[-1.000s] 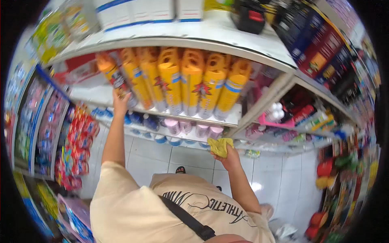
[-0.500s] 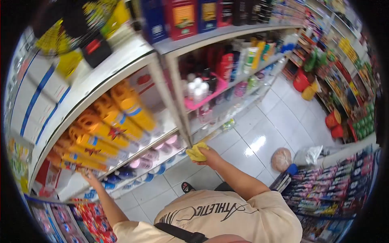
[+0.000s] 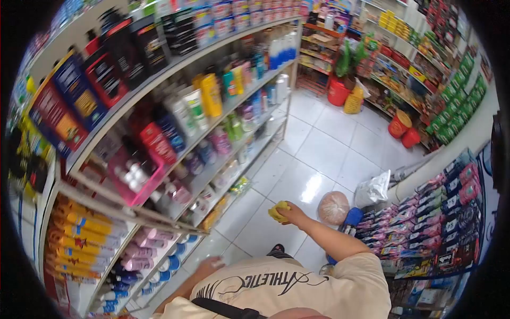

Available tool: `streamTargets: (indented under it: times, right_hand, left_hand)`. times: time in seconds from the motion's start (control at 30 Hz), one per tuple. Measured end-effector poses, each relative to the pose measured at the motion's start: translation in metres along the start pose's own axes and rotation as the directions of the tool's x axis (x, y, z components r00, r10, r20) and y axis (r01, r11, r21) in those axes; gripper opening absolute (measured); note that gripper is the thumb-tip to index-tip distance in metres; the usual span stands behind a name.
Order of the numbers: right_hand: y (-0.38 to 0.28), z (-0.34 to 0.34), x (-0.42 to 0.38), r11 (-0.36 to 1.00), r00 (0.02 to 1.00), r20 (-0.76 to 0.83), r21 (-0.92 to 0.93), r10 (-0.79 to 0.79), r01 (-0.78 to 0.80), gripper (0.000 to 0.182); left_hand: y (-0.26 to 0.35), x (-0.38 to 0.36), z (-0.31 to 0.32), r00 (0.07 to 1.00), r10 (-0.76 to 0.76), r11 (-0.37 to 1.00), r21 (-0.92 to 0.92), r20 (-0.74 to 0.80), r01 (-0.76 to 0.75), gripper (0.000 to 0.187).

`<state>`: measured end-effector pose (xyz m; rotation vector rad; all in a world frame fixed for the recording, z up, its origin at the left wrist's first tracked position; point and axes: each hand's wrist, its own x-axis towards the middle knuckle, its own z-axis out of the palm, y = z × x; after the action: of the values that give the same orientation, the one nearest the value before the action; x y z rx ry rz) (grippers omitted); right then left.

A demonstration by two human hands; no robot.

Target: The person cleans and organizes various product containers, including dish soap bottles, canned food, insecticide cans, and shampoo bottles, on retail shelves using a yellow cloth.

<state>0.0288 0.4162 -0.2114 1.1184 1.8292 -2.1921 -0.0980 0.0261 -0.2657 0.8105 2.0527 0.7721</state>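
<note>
My right hand (image 3: 292,213) is closed around a crumpled yellow cloth (image 3: 278,211), held over the tiled floor in front of me. Low beside my body, my left hand (image 3: 212,262) is slightly blurred, with its fingers loosely stretched out and nothing visible in them. It is nearest to the lower shelves, which hold pink bottles (image 3: 139,263) and blue-and-white containers (image 3: 171,262). Further left stand several yellow-orange bottles (image 3: 85,239). A pink basket (image 3: 144,192) with white-capped bottles sits on a shelf of the long unit.
Shelves of tubes and bottles (image 3: 210,95) run along the left. On the right are a rack of small hanging packs (image 3: 404,223), a round bag (image 3: 333,208) and a silver bag (image 3: 372,190) near the floor. Red buckets (image 3: 338,92) stand further back on white tiles (image 3: 276,175).
My view has turned right along the long shelf. My left hand has come away from the yellow-orange bottles towards my body. My right hand, still holding the cloth, has moved away from the shelf corner.
</note>
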Motion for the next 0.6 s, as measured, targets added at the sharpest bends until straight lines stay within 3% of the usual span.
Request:
streamTargets:
  times: [0.07,0.17,0.27,0.3,0.37,0.4,0.43,0.47,0.5,0.53,0.57,0.6]
  right_hand:
    - [0.012,-0.058,-0.013,1.0,0.995,-0.103,-0.009,-0.013,0.012,0.046]
    - [0.047,-0.125,-0.039,0.999,0.983,-0.181,-0.026,0.037,-0.042,0.046]
    - [0.103,-0.162,-0.056,0.992,0.954,-0.272,0.03,0.128,-0.124,0.038]
    - [0.123,-0.167,-0.054,0.987,0.938,-0.307,0.067,0.161,-0.147,0.035]
    - [0.145,-0.168,-0.041,0.939,0.89,-0.368,0.304,0.271,-0.16,0.035]
    - [0.157,-0.172,-0.032,0.899,0.859,-0.395,0.409,0.326,-0.153,0.034]
    - [0.201,-0.18,-0.003,0.861,0.9,-0.361,0.508,0.243,-0.029,0.035]
    - [0.189,-0.168,0.004,0.744,0.816,-0.454,0.667,0.357,0.046,0.035]
    - [0.198,-0.162,0.021,0.676,0.829,-0.497,0.705,0.257,0.214,0.036]
    - [0.178,-0.158,0.031,0.589,0.791,-0.471,0.788,0.389,0.179,0.038]
    - [0.154,-0.156,0.033,0.572,0.816,-0.438,0.804,0.378,0.166,0.038]
    - [0.127,-0.164,0.031,0.687,0.883,-0.396,0.716,0.251,0.126,0.033]
  left_hand:
    - [0.038,0.034,0.026,0.955,-0.164,0.971,-0.128,0.248,0.2,0.035]
    - [0.083,0.079,0.035,0.996,-0.061,0.993,0.1,0.058,0.055,0.033]
    - [0.111,0.15,0.03,0.978,0.202,0.929,0.324,-0.044,-0.177,0.03]
    - [0.123,0.18,0.029,0.956,0.283,0.925,0.286,-0.079,-0.25,0.029]
    - [0.144,0.227,0.05,0.911,0.412,0.9,0.149,0.026,-0.411,0.029]
    - [0.156,0.24,0.064,0.907,0.409,0.892,0.166,0.103,-0.421,0.029]
    - [0.169,0.253,0.081,0.895,0.409,0.882,0.176,0.177,-0.437,0.03]
    - [0.182,0.269,0.097,0.877,0.41,0.869,0.183,0.251,-0.459,0.03]
    - [0.192,0.288,0.107,0.885,0.383,0.892,0.143,0.266,-0.429,0.03]
    - [0.198,0.306,0.114,0.892,0.351,0.914,0.105,0.286,-0.393,0.03]
    - [0.207,0.326,0.119,0.898,0.318,0.932,0.073,0.305,-0.355,0.03]
    - [0.221,0.343,0.12,0.929,0.275,0.961,-0.041,0.249,-0.274,0.029]
